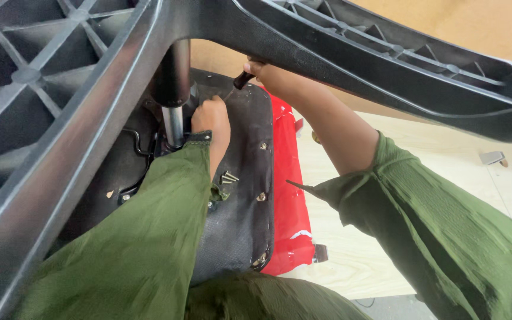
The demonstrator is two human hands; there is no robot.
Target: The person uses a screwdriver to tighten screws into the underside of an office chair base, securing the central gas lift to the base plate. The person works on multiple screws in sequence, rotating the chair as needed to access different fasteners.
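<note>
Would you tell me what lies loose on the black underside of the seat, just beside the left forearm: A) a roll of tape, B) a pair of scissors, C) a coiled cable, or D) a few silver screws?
D: a few silver screws lie in a small heap on the black seat underside, right beside the green-sleeved left forearm.
</note>
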